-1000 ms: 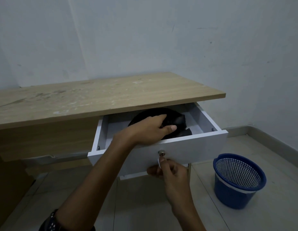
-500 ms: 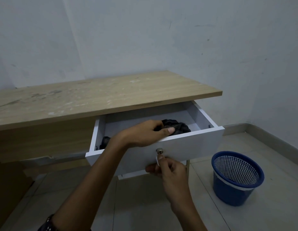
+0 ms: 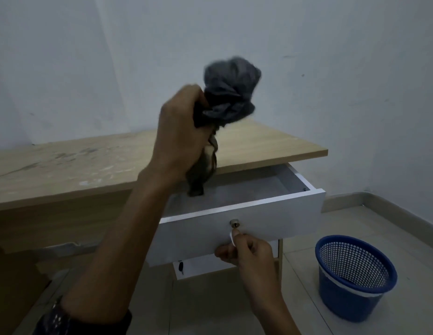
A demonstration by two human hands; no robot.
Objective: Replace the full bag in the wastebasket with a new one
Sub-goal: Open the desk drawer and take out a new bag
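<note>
My left hand (image 3: 180,131) grips a crumpled black plastic bag (image 3: 228,95) and holds it up above the desk, blurred by motion; a tail of the bag hangs down toward the open white drawer (image 3: 271,221). Below the lock, my right hand (image 3: 244,250) pinches the small white tag or key at the drawer's front. The blue mesh wastebasket (image 3: 355,279) stands on the floor at the right, with no bag visible in it.
A wooden desk (image 3: 77,165) runs along the white wall. The drawer sticks out over the tiled floor (image 3: 210,305). A second drawer front shows beneath it. The wall corner and skirting lie behind the basket.
My left hand has lifted the black bag out of the drawer and up above the desk. My right hand stays at the drawer's lock. The view has moved closer.
</note>
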